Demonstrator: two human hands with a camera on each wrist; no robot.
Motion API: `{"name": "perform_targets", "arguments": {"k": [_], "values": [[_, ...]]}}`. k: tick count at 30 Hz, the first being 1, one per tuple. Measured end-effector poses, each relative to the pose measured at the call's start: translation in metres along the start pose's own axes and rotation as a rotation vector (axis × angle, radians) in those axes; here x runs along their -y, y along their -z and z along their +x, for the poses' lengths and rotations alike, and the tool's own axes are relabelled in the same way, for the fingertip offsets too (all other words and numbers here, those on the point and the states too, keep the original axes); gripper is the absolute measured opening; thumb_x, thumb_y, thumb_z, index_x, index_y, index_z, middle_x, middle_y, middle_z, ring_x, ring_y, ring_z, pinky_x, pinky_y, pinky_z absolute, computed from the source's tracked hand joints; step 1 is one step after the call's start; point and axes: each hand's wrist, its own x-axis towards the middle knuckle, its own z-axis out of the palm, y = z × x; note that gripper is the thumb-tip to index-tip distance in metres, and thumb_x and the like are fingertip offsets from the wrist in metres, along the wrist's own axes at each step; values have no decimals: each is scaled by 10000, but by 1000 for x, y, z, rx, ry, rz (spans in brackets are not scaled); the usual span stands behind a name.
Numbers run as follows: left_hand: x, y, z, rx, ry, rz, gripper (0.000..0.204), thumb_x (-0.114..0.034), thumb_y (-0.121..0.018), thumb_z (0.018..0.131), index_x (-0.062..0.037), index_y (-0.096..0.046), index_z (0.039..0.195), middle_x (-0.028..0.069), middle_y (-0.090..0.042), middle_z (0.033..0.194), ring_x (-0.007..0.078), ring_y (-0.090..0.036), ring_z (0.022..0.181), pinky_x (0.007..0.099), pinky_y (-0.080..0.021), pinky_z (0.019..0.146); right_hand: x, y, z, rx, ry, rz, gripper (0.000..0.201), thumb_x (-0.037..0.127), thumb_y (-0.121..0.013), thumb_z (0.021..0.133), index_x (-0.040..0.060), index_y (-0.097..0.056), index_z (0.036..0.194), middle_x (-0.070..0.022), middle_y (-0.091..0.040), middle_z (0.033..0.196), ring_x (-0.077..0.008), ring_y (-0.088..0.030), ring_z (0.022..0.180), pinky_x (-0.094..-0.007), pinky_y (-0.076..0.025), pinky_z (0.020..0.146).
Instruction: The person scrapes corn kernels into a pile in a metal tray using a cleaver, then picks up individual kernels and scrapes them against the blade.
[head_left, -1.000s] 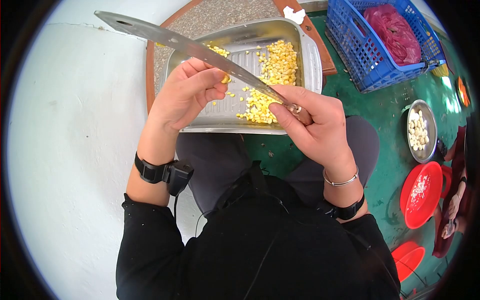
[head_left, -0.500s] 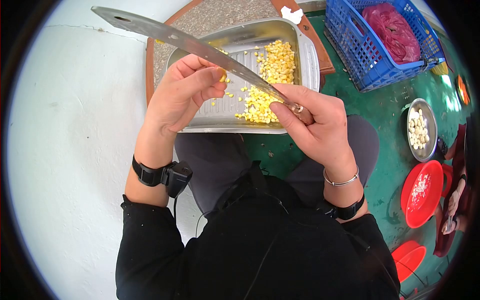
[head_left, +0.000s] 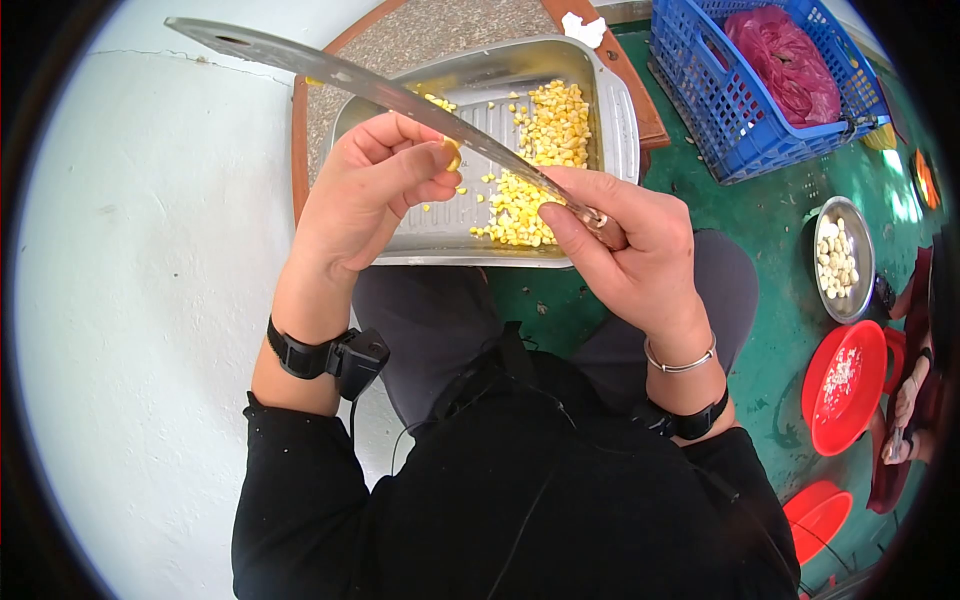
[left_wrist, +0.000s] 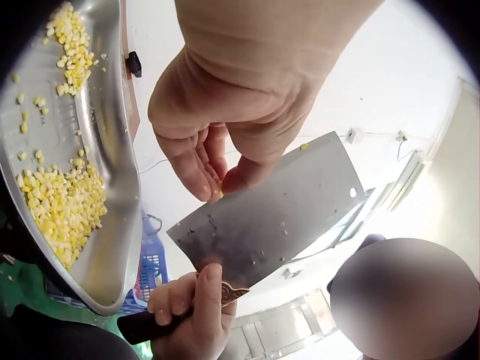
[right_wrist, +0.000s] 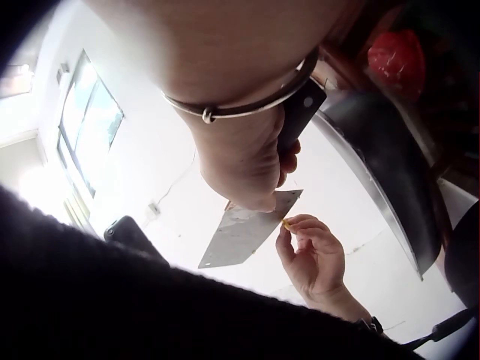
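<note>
A cleaver (head_left: pixel 375 88) is raised above a metal tray, its broad blade seen nearly edge-on in the head view and from the side in the left wrist view. My right hand (head_left: pixel 645 245) grips its dark handle (left_wrist: pixel 142 327), thumb laid along the base of the blade. Between thumb and fingertips, my left hand (head_left: pixel 365 195) pinches a yellow corn kernel (head_left: pixel 453 155) right at the blade's edge. Bits of corn cling to the blade face. Under both hands, the tray (head_left: pixel 622 115) holds a heap of loose corn kernels (head_left: pixel 556 125), with several more scattered across its ridged bottom.
The tray stands on a speckled, wood-edged table (head_left: pixel 470 20). A blue crate (head_left: pixel 735 150) with a pink bag is at the far right. Beyond my right arm are a metal bowl (head_left: pixel 830 305) of pale pieces and red basins (head_left: pixel 820 425), beside another person's hands (head_left: pixel 908 410).
The cleaver's far end has swung slightly left and up in the head view. My left hand has shifted a little along the blade, still pinching the kernel. My right hand keeps its grip.
</note>
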Motion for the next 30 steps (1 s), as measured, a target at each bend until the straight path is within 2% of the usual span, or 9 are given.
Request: {"name": "perform_targets", "arguments": {"k": [14, 20, 26, 28, 30], "values": [[4, -9, -1, -37, 16, 147, 95, -19, -656, 837, 18, -630, 921, 92, -665, 843, 148, -669, 745, 250, -561, 705, 0, -3, -1, -20, 17, 46, 277, 30, -710, 745, 60, -680, 1019, -65, -589, 622, -142, -529, 471, -247, -421, 469], [8, -13, 0, -5, 22, 74, 100, -4, -630, 845, 22, -622, 941, 90, -658, 862, 139, -659, 758, 252, -560, 716, 0, -2, -2, -9, -16, 3, 284, 25, -711, 743, 59, -679, 1023, -65, -569, 609, -140, -514, 464, -246, -411, 467], [10, -17, 2, 31, 73, 68, 118, -10, -628, 848, 8, -615, 963, 73, -654, 882, 137, -653, 768, 260, -557, 744, -2, -4, -1, -53, 48, 20, 284, 25, -714, 741, 63, -680, 1020, -68, -565, 606, -133, -514, 462, -247, -408, 464], [11, -20, 3, 12, 107, 203, 173, -18, -634, 849, -2, -610, 1020, 63, -653, 899, 142, -655, 781, 258, -551, 760, -1, -3, -1, -68, 25, -12, 275, 27, -708, 750, 62, -679, 1022, -70, -563, 591, -133, -514, 457, -247, -413, 468], [17, -17, 5, -32, 65, 187, 196, -19, -629, 856, -6, -605, 1050, 64, -654, 915, 148, -656, 807, 256, -549, 776, 2, -2, 0, -83, -17, -15, 270, 29, -706, 757, 61, -678, 1023, -65, -550, 574, -125, -498, 450, -243, -407, 467]]}}
